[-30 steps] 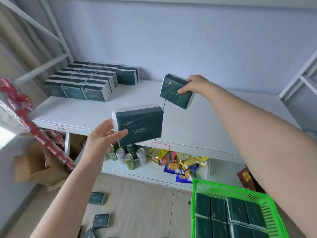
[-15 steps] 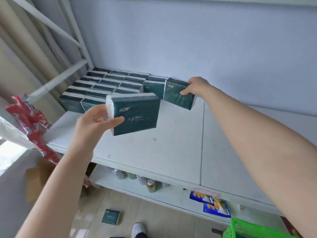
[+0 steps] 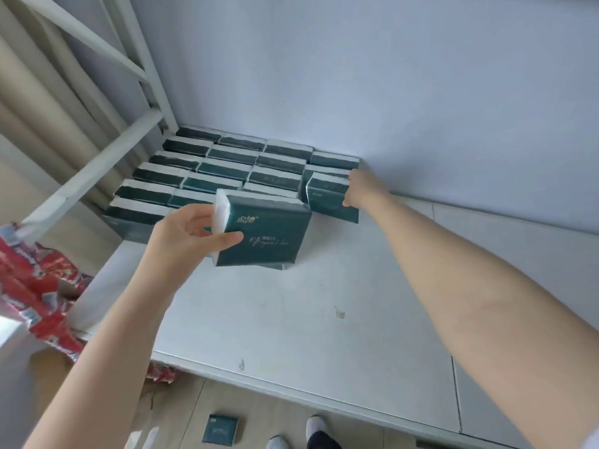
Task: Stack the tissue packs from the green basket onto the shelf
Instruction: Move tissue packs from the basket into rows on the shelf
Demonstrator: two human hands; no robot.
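Note:
Several dark green tissue packs (image 3: pixel 223 168) stand in rows at the back left corner of the white shelf (image 3: pixel 291 312). My right hand (image 3: pixel 363 189) grips another dark green pack (image 3: pixel 327 197) at its right end, holding it on the shelf against the right side of the rows, close to the wall. My left hand (image 3: pixel 191 234) holds a second pack (image 3: pixel 264 234) by its left end, upright just above the shelf in front of the rows. The green basket is out of view.
A white metal frame (image 3: pixel 97 163) slants along the shelf's left side. Red packaging (image 3: pixel 35 286) hangs at the left edge. One tissue pack (image 3: pixel 220 429) lies on the floor near my shoes (image 3: pixel 301 439). The blue wall (image 3: pixel 389 76) closes the back.
Both hands have moved forward with their packs. The right pack has gone from mid-air to the end of the rows; the left pack is lower and closer to the rows. The basket has left the view.

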